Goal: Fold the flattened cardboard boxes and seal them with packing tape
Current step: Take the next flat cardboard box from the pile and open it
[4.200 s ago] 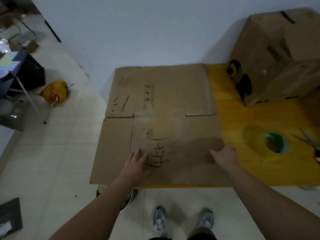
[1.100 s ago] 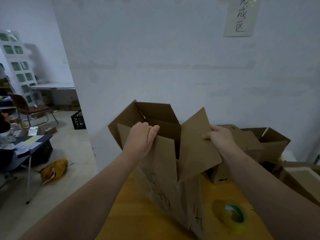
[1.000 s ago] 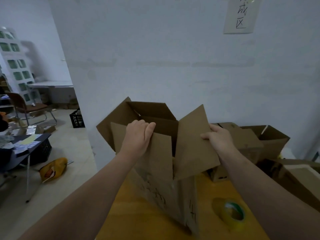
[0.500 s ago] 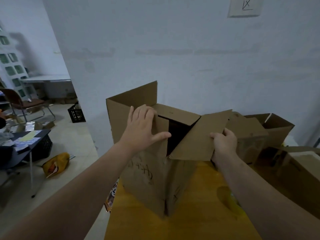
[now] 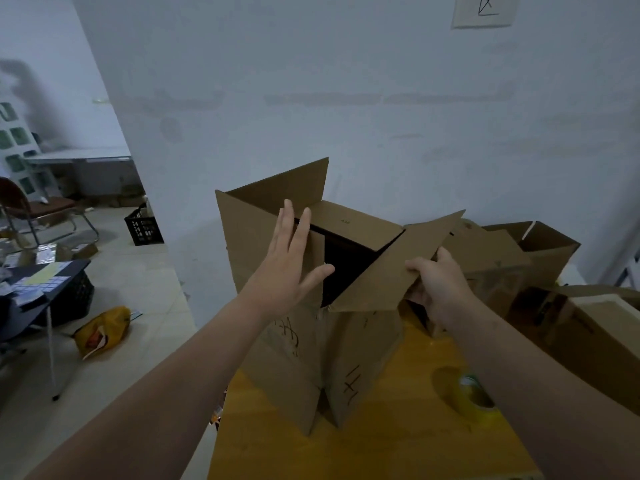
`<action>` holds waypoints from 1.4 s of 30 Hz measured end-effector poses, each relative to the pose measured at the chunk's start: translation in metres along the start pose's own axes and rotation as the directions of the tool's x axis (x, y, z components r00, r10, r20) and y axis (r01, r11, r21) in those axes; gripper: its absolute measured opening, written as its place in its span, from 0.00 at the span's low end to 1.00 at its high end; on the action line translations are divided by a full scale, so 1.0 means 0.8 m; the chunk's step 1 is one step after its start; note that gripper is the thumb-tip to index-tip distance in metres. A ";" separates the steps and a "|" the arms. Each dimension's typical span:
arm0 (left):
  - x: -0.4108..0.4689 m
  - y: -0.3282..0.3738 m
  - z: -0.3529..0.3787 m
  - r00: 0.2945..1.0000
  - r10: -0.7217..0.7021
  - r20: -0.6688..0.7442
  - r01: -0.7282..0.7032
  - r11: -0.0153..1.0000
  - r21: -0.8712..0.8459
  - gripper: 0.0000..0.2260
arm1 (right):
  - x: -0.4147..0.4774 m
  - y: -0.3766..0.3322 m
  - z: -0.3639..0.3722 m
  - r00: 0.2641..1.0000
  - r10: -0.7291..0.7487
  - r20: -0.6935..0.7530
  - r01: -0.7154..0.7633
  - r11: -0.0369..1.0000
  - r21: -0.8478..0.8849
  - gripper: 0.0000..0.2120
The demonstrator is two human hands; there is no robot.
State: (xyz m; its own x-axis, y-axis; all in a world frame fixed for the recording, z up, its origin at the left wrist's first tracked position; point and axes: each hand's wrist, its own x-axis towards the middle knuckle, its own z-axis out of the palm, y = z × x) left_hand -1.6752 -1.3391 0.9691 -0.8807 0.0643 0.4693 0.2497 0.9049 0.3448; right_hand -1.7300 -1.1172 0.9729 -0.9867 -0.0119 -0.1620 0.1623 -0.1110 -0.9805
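A brown cardboard box (image 5: 360, 351) stands upright on the yellow table (image 5: 381, 445), squared up, with one corner toward me and black writing on its sides. Its top flaps are partly folded over a dark opening. My left hand (image 5: 289, 261) lies flat with fingers spread against the left flap. My right hand (image 5: 436, 289) grips the outer edge of the right flap (image 5: 391, 268), which tilts up and outward. A roll of yellowish packing tape (image 5: 472, 398) lies on the table, partly hidden behind my right forearm.
Several other cardboard boxes (image 5: 540, 258) crowd the table's right side against the white wall. On the floor to the left lie a yellow bag (image 5: 102, 332) and a black crate (image 5: 143, 226). A dark side table (image 5: 41, 282) and a chair (image 5: 31, 206) stand further left.
The flat cardboard has been lifted and opened into a standing box. In the last second the far flap folded down, my left hand flattened against the left flap, and my right hand slid to the right flap's edge.
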 end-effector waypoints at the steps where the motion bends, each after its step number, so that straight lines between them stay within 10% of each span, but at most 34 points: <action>1: 0.000 -0.002 -0.001 0.999 0.006 0.047 -0.006 1.000 0.002 0.40 | 0.002 -0.001 -0.001 1.000 -0.003 -0.013 0.003 1.000 0.009 0.15; 9: 0.015 -0.034 0.003 0.990 0.017 -0.141 0.028 0.950 0.312 0.36 | 0.012 -0.019 -0.012 0.996 0.025 -0.089 -0.029 0.999 -0.045 0.13; 13: 0.041 -0.029 0.014 0.945 0.295 -0.143 -0.179 0.830 0.529 0.26 | 0.006 -0.045 -0.006 0.990 -0.126 0.068 0.140 0.953 -0.270 0.31; 14: 0.044 -0.020 0.014 0.935 0.326 -0.138 -0.201 0.811 0.550 0.26 | 0.003 -0.056 -0.001 0.974 -0.183 0.133 0.226 0.818 -0.530 0.37; 16: 0.051 0.001 0.017 0.920 0.353 -0.174 -0.202 0.803 0.561 0.24 | -0.008 -0.081 0.011 0.906 -0.271 0.324 0.378 0.180 -0.908 0.35; 18: 0.058 0.019 0.024 0.889 0.404 -0.216 -0.238 0.810 0.536 0.19 | -0.022 -0.094 0.026 0.783 -0.267 0.562 0.525 -0.203 -0.827 0.21; 23: 0.074 0.042 0.009 0.895 0.443 -0.039 -0.370 0.791 0.487 0.13 | -0.026 -0.079 0.028 0.748 -0.292 0.596 0.567 -0.186 -0.802 0.03; 30: 0.070 -0.024 -0.052 0.999 0.020 -0.047 0.015 0.769 0.639 0.27 | -0.006 -0.068 -0.011 0.829 -0.362 0.426 0.422 -0.092 -0.902 0.07; 37: 0.055 -0.059 -0.037 0.939 -0.172 -0.297 0.250 0.936 0.247 0.22 | 0.007 -0.048 -0.010 0.737 -0.558 0.381 0.362 -0.150 -0.920 0.16; 42: 0.050 -0.059 -0.031 0.899 -0.416 -0.140 0.405 0.909 -0.098 0.24 | 0.016 -0.032 0.001 0.664 -0.670 0.332 0.281 -0.187 -0.941 0.26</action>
State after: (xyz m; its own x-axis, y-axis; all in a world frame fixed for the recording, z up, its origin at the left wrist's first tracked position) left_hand -1.7123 -1.3901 0.9920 -0.8391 -0.3774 0.3918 -0.0905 0.8070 0.5836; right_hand -1.7472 -1.1149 0.9963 -0.7660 -0.2632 0.5865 -0.3021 0.9527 0.0329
